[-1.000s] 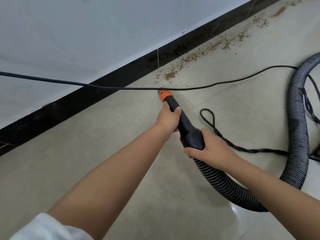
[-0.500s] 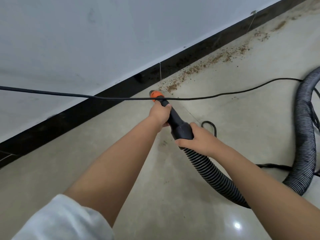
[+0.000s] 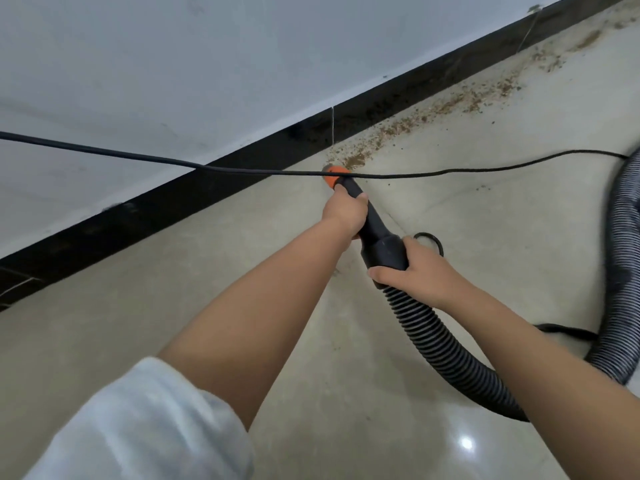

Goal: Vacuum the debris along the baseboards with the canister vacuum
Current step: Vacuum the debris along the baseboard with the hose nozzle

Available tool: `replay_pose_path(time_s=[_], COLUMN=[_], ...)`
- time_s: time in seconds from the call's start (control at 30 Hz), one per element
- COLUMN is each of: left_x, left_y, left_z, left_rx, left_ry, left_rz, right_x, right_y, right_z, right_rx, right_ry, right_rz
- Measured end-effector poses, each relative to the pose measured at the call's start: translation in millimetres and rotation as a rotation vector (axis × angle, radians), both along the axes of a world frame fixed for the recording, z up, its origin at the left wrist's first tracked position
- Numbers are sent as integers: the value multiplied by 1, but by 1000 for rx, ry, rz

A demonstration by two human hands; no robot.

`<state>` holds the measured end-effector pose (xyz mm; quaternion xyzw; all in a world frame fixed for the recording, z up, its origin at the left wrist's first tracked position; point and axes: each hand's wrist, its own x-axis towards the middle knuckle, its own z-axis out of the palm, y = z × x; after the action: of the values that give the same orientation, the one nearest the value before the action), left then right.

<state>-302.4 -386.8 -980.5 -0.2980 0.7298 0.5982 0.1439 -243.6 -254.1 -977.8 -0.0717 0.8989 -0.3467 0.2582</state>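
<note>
A black vacuum nozzle (image 3: 375,233) with an orange tip (image 3: 333,175) points at the black baseboard (image 3: 221,188). My left hand (image 3: 344,214) grips the nozzle just behind the tip. My right hand (image 3: 417,271) holds its thick collar where the ribbed black hose (image 3: 446,351) begins. Brown debris (image 3: 408,123) lies in a strip along the baseboard, starting right beside the tip and running away to the upper right.
A thin black power cord (image 3: 138,157) hangs taut across the view, crossing over the orange tip. The hose loops back up at the right edge (image 3: 623,265). More cord (image 3: 429,239) lies coiled on the beige floor behind my right hand. White wall above.
Both hands have pushed the nozzle forward toward the baseboard, so the orange tip now sits at the near end of the debris strip. The grip has not changed.
</note>
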Motion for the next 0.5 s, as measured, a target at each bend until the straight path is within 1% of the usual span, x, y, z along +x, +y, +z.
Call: replay_pose_path(time_s=[0.2,0.3,0.5], left_x=[4,23,68], left_y=[-33,-40,-59], left_z=[-6,-11,-18], left_rx=[-54,-52,-75], left_ry=[32,47,91], left_rz=[95,117,238], right_x=[-10,1,24], right_y=[-29,-35,-51], right_z=[-4,-5,-7], right_rx=[61,102,155], right_ry=[43,57,58], right_rz=[121,164,309])
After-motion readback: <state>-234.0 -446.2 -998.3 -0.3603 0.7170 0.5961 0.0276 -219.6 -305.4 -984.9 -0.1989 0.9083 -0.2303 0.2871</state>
